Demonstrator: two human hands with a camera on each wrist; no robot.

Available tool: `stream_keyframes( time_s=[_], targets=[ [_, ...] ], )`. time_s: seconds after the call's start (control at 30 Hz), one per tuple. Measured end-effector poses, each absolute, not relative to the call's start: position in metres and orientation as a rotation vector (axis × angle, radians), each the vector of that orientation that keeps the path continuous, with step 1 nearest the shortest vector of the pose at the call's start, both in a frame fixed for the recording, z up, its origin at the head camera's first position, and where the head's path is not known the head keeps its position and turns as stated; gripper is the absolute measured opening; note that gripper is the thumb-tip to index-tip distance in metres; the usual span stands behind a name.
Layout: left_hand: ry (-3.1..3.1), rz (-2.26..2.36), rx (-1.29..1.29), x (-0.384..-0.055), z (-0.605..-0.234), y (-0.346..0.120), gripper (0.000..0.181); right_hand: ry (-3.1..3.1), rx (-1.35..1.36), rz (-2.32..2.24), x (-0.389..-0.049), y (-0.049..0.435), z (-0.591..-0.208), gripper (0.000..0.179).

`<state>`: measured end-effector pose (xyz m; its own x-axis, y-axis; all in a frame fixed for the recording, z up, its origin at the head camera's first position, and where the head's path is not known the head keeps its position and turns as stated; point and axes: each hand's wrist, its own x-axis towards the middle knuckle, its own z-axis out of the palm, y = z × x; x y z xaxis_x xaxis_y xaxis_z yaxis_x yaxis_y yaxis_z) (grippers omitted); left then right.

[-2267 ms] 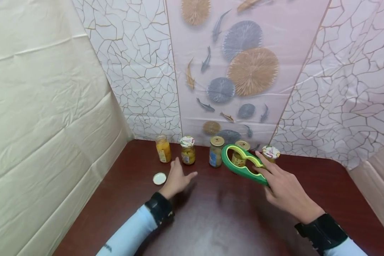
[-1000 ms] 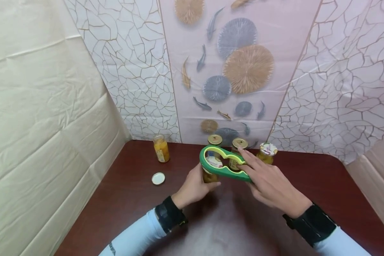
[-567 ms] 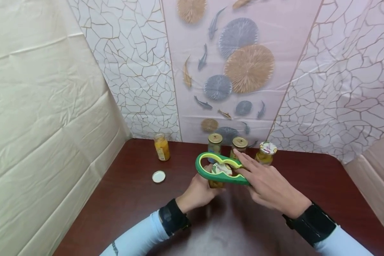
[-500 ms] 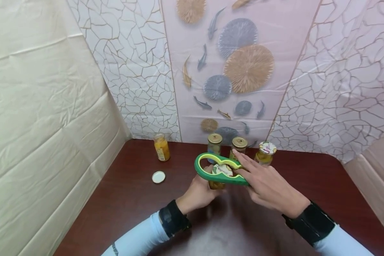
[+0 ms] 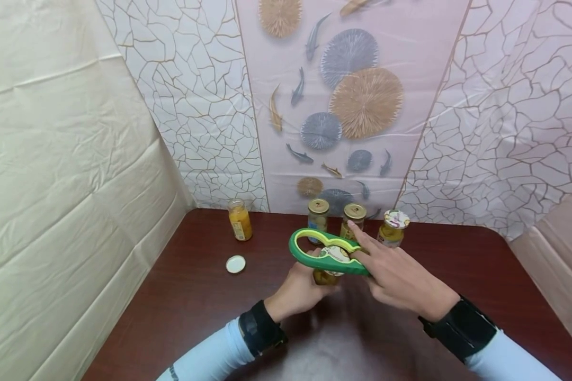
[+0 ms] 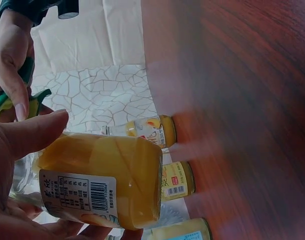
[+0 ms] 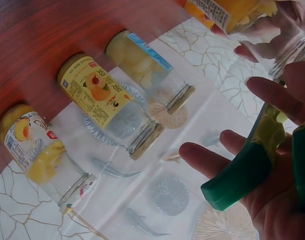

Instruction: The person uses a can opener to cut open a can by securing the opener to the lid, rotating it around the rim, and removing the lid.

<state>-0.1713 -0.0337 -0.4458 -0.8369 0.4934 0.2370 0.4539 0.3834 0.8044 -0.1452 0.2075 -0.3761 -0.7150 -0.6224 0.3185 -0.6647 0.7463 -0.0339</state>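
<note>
My left hand (image 5: pixel 296 291) grips a glass jar (image 6: pixel 102 175) of yellow fruit, held up off the table; its printed white lid (image 5: pixel 337 254) shows in the head view. In my right hand (image 5: pixel 405 278) is a green jar opener (image 5: pixel 314 262) with a yellow-green toothed inner edge. Fingers wrap its handle end, while the index finger (image 7: pixel 205 160) lies extended in the right wrist view. From the head camera, the opener's loop overlaps the lid. Whether it touches the lid I cannot tell.
An uncovered jar of orange fruit (image 5: pixel 240 223) stands at the back left of the dark red table (image 5: pixel 195 312), a loose lid (image 5: pixel 235 264) in front of it. Along the back wall stand a gold-lidded jar (image 5: pixel 318 214), another gold-lidded jar (image 5: pixel 355 212) and a white-lidded jar (image 5: pixel 393 228).
My left hand took the white-lidded jar from the back row and brought it right and nearer, under the opener. My right hand moved left with the opener; lately both shift only slightly.
</note>
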Motion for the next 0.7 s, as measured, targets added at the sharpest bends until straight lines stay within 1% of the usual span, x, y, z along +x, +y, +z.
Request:
stream_keyframes(
  time_s=[0.17,0.43,0.6,0.7],
  targets=[
    [2.564,1.474,0.908,-0.1720,-0.4458,-0.0325,0.073,-2.681,0.980,0.226,-0.1462,0.2075,-0.3791,0.035],
    [2.504,1.524,0.865,-0.1749,-0.4470,-0.0292,0.071,-2.718,0.969,0.222,-0.1479,0.2082,-0.3840,0.030],
    [2.494,1.548,0.858,-0.1752,-0.4473,-0.0282,0.073,-2.742,0.974,0.227,-0.1502,0.2087,-0.3829,0.041],
    [2.496,1.530,0.843,-0.1748,-0.4471,-0.0277,0.072,-2.752,0.975,0.234,-0.1508,0.2103,-0.3821,0.044]
  ],
)
